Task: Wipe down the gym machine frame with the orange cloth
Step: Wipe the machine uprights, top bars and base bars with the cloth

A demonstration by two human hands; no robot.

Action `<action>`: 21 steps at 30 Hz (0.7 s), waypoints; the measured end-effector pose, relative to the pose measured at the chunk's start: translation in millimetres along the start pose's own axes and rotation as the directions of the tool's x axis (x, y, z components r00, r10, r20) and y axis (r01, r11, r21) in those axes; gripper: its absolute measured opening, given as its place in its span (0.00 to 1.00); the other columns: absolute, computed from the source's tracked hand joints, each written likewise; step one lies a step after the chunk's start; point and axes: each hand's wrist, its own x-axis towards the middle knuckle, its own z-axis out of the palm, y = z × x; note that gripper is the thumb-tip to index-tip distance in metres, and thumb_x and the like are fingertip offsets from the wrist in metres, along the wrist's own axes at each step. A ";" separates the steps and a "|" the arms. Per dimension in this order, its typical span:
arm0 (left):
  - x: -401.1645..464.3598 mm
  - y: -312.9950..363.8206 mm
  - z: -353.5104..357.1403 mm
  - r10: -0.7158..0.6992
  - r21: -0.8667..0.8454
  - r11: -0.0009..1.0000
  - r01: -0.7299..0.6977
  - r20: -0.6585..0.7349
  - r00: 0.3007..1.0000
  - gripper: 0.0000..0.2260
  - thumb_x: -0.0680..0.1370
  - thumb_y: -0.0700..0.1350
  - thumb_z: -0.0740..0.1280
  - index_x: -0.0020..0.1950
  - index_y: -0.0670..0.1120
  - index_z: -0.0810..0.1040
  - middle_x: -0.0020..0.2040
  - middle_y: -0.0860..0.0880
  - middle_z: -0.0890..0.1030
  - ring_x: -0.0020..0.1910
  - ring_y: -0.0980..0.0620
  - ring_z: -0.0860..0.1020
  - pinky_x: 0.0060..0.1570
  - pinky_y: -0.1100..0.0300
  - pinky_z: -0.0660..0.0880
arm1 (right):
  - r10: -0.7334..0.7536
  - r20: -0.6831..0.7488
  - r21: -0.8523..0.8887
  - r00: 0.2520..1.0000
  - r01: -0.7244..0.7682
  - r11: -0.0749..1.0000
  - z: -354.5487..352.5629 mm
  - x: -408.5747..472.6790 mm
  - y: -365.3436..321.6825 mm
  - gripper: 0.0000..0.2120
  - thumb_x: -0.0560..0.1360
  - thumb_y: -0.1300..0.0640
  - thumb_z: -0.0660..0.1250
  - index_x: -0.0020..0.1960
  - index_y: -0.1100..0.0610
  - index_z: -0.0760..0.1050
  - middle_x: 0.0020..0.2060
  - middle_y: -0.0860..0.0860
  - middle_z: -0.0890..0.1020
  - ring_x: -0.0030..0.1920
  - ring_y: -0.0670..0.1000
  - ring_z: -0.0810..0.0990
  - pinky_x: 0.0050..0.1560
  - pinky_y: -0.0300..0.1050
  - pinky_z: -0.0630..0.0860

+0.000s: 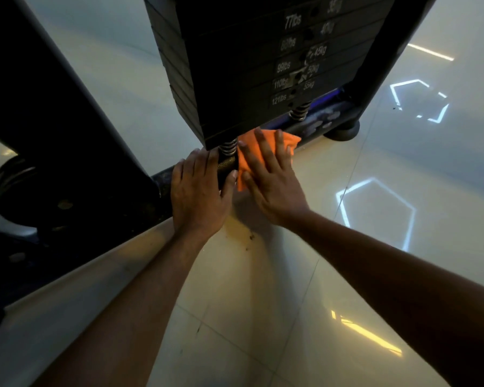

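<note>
We press the orange cloth [266, 152] flat under our right hand [268, 180], fingers spread, on the low frame bar [227, 166] beneath the weight stack [249, 65]. Our left hand [197, 196] rests open beside it; bare floor tiles [263, 303] lie behind.

Glossy tiled floor [305, 275], soft cloth [245, 163]

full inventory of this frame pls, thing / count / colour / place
orange cloth: 1, orange, on the base bar under the weight stack, beneath the right hand
weight stack: 1, black with pale lbs/kg labels, top centre
base bar: 1, dark, low frame rail running across the floor
springs: 2, metal, under the stack
rubber foot: 1, black, right end of the frame
floor: pale glossy tiles, light reflections
left hand: flat on the bar, left of the cloth
right hand: fingers straight, pressing the cloth
</note>
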 end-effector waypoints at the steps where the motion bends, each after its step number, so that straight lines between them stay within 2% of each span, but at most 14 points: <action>1: -1.8 0.0 -1.6 0.010 0.028 1.000 -0.010 0.005 1.000 0.27 0.87 0.61 0.58 0.82 0.48 0.65 0.79 0.45 0.71 0.81 0.44 0.67 0.81 0.43 0.59 | -0.037 0.019 -0.033 0.999 0.038 0.999 -6.2 0.3 9.8 0.31 0.90 0.40 0.51 0.89 0.46 0.49 0.89 0.50 0.44 0.87 0.59 0.35 0.84 0.73 0.48; 3: -5.8 3.1 -5.3 0.018 0.129 0.991 -0.021 0.023 1.000 0.27 0.88 0.60 0.55 0.83 0.46 0.63 0.80 0.43 0.70 0.82 0.40 0.65 0.81 0.40 0.60 | -0.043 0.041 -0.068 0.998 0.046 0.997 -21.0 6.3 27.0 0.31 0.90 0.39 0.51 0.89 0.44 0.48 0.89 0.49 0.45 0.88 0.58 0.37 0.86 0.69 0.48; 6: -8.4 9.3 -8.8 0.006 0.197 0.980 -0.015 0.046 0.999 0.28 0.89 0.59 0.54 0.84 0.45 0.61 0.80 0.41 0.69 0.83 0.37 0.62 0.80 0.36 0.60 | 0.146 0.005 0.025 0.989 -0.146 0.989 -25.2 12.0 18.9 0.30 0.89 0.38 0.50 0.89 0.43 0.48 0.89 0.50 0.44 0.87 0.59 0.36 0.85 0.72 0.49; 7: -8.5 8.9 -9.2 0.008 0.195 0.981 -0.018 0.055 0.998 0.27 0.89 0.59 0.54 0.84 0.45 0.61 0.80 0.41 0.69 0.84 0.37 0.61 0.80 0.35 0.59 | 0.169 0.004 0.042 0.986 -0.169 0.985 -21.1 11.5 7.1 0.30 0.90 0.38 0.50 0.89 0.43 0.48 0.89 0.50 0.44 0.87 0.60 0.35 0.84 0.73 0.49; 10: -7.9 4.5 -10.4 0.021 0.182 0.983 -0.034 0.075 0.997 0.27 0.89 0.59 0.55 0.85 0.46 0.60 0.82 0.42 0.68 0.85 0.38 0.58 0.82 0.36 0.55 | 0.038 0.084 -0.015 0.996 -0.037 0.999 -11.6 -0.5 -9.6 0.31 0.90 0.40 0.50 0.89 0.44 0.44 0.89 0.49 0.41 0.87 0.60 0.33 0.84 0.75 0.49; 12: -8.7 2.2 -8.7 0.022 0.185 0.982 -0.035 0.073 0.997 0.28 0.89 0.59 0.56 0.85 0.46 0.61 0.82 0.43 0.68 0.85 0.39 0.58 0.82 0.37 0.53 | -0.034 0.124 -0.044 0.992 0.040 0.998 -20.3 0.1 7.6 0.31 0.90 0.39 0.50 0.89 0.43 0.43 0.89 0.48 0.41 0.87 0.58 0.34 0.85 0.72 0.51; 14: -8.3 2.1 -7.3 0.025 0.176 0.984 -0.038 0.074 0.997 0.27 0.89 0.59 0.56 0.85 0.46 0.62 0.81 0.43 0.68 0.85 0.39 0.58 0.83 0.37 0.53 | -0.027 0.156 -0.046 0.987 0.034 0.998 -33.9 9.9 26.0 0.31 0.90 0.38 0.50 0.89 0.41 0.44 0.89 0.47 0.42 0.87 0.55 0.35 0.85 0.69 0.52; 16: -8.0 2.6 -7.2 0.022 0.170 0.985 -0.036 0.081 0.997 0.27 0.89 0.59 0.56 0.84 0.46 0.62 0.81 0.43 0.68 0.85 0.39 0.57 0.83 0.37 0.53 | 0.023 0.170 -0.051 0.985 -0.015 0.999 -41.1 17.8 30.8 0.31 0.90 0.38 0.49 0.89 0.41 0.44 0.89 0.49 0.43 0.87 0.57 0.35 0.85 0.71 0.53; 18: -8.0 2.6 -6.8 0.022 0.176 0.984 -0.035 0.081 0.997 0.27 0.89 0.59 0.55 0.84 0.47 0.62 0.81 0.43 0.68 0.86 0.39 0.57 0.83 0.37 0.52 | 0.035 0.210 -0.097 0.977 -0.015 0.995 -37.9 19.7 20.7 0.32 0.89 0.38 0.48 0.89 0.41 0.41 0.88 0.51 0.40 0.86 0.60 0.32 0.85 0.72 0.47; 21: -10.1 2.9 -6.5 0.008 0.177 0.984 -0.022 0.079 0.997 0.26 0.89 0.59 0.56 0.84 0.47 0.63 0.82 0.43 0.67 0.86 0.39 0.55 0.83 0.38 0.52 | -0.036 0.281 -0.152 0.959 0.082 0.985 -35.3 18.5 11.7 0.32 0.89 0.38 0.49 0.88 0.40 0.36 0.88 0.53 0.39 0.84 0.63 0.28 0.81 0.64 0.35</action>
